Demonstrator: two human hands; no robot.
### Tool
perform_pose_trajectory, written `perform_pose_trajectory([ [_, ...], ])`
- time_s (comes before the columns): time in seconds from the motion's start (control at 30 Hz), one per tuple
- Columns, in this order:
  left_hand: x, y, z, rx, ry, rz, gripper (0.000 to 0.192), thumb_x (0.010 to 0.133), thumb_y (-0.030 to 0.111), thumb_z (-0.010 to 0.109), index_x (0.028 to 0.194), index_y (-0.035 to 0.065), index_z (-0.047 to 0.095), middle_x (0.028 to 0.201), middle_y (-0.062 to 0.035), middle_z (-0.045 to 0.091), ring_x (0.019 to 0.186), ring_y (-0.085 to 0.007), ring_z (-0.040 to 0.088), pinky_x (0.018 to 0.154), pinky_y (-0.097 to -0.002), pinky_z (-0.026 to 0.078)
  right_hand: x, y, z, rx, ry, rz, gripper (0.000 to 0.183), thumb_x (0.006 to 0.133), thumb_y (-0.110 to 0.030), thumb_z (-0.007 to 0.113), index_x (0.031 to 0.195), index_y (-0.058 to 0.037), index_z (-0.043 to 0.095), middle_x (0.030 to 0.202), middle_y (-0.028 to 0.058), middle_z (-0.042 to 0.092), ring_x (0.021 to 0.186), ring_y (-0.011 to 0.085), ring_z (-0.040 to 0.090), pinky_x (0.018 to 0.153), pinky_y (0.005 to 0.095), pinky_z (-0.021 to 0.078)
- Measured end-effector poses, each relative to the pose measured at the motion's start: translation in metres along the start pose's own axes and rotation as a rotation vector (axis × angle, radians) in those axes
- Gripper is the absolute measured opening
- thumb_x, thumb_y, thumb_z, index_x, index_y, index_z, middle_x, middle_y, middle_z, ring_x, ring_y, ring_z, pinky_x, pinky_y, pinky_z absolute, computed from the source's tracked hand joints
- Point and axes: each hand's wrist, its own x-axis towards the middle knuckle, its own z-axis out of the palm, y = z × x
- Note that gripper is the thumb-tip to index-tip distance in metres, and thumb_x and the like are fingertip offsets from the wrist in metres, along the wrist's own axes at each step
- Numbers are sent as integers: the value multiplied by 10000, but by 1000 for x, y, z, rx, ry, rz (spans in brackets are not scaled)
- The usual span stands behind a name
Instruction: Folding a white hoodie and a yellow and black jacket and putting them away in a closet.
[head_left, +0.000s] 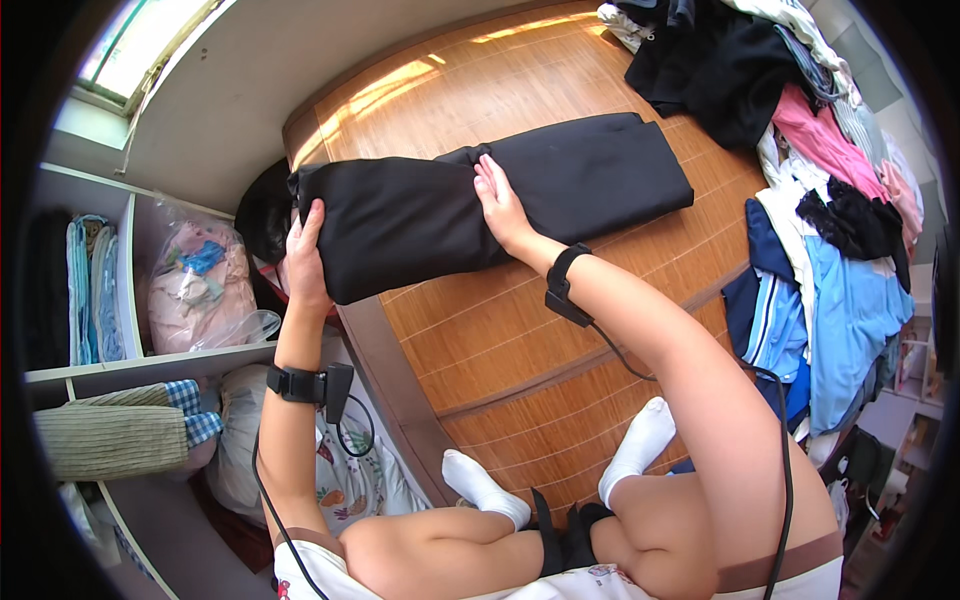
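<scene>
A long folded black garment lies across the bamboo mat in front of me, its near-left part folded over into a thicker layer. My left hand is against the garment's left end, thumb on the upper face and the other fingers partly hidden behind the edge. My right hand rests flat on the garment near its middle, at the edge of the folded-over layer, fingers extended. Each wrist wears a black strap with a cable. Whether the left fingers grip the cloth is hard to tell.
A heap of mixed clothes lies along the mat's right side. At left stands a shelf unit with folded textiles and a plastic bag of clothes. My socked feet rest on the mat close to me.
</scene>
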Motion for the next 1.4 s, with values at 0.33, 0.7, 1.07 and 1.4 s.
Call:
perform_pose_trajectory([
  [0.33, 28, 25, 105, 132, -19, 142, 154, 881, 109, 623, 985, 1, 589, 880, -48, 646, 745, -94, 618, 693, -210, 497, 19, -54, -9, 72, -75, 465, 551, 956, -355, 499, 1373, -11, 393, 1362, 101, 479, 1223, 166, 441, 1004, 320, 358],
  [0.7, 9, 30, 75, 233, 44, 157, 210, 908, 119, 569, 1081, 0, 576, 913, -64, 642, 757, -126, 645, 672, -229, 525, 43, -20, -29, -560, -182, -59, 326, 768, 74, 492, 1060, 2, 618, 970, 151, 655, 890, 227, 642, 819, 312, 512],
  [1.07, -2, 21, 58, 155, 23, 141, 206, 904, 99, 569, 1093, 20, 567, 933, -49, 634, 792, -126, 644, 723, -241, 530, 75, -27, 6, -1147, -158, 341, 351, 840, -70, 512, 1179, -107, 594, 1241, 153, 510, 1156, 316, 510, 967, 392, 439],
  [1.4, -2, 19, 53, 132, 60, 181, 165, 905, 101, 567, 1052, 25, 573, 916, -48, 633, 779, -129, 643, 713, -250, 533, 59, -9, -20, -895, -181, 2, 438, 775, 49, 503, 1186, -90, 566, 1087, 142, 587, 1069, 330, 540, 962, 379, 426],
])
